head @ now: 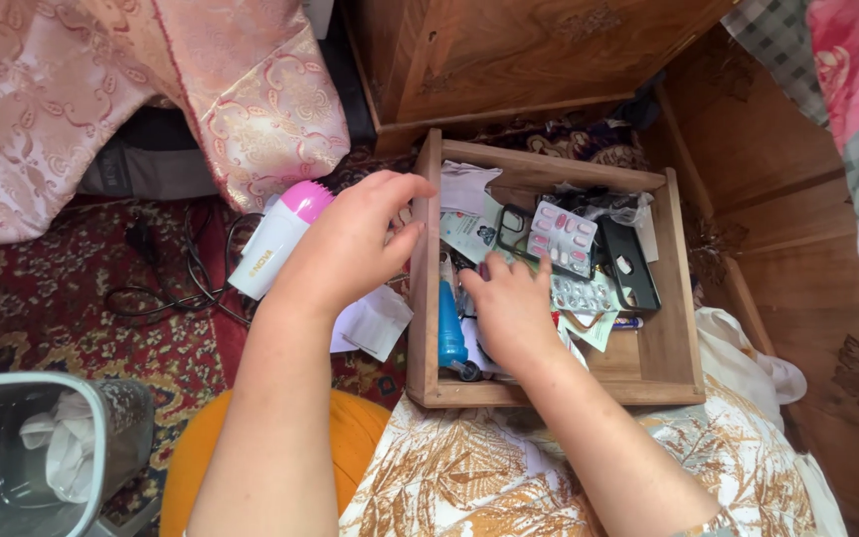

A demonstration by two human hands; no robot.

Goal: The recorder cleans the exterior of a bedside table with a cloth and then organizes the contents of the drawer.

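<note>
Patterned red carpet (42,298) underlies wooden drawer (663,343). Left hand (350,244), fingers loosely curled, rests against drawer's left wall. Right hand (511,308) lies inside, fingers spread on clutter, fingertips just below pink blister pack (564,237).

Soft daylight fills the frame evenly, brightest on the pink satin cloth (101,89) at upper left and on the two forearms, with a small glare on the blister packs (562,237) in the wooden drawer (668,338). Shadows are mild, deepest at upper centre beneath the cabinet (509,60). Focus is sharp mid-frame; the edges bow slightly and the grey bin (111,438) at lower left looks soft.
</note>
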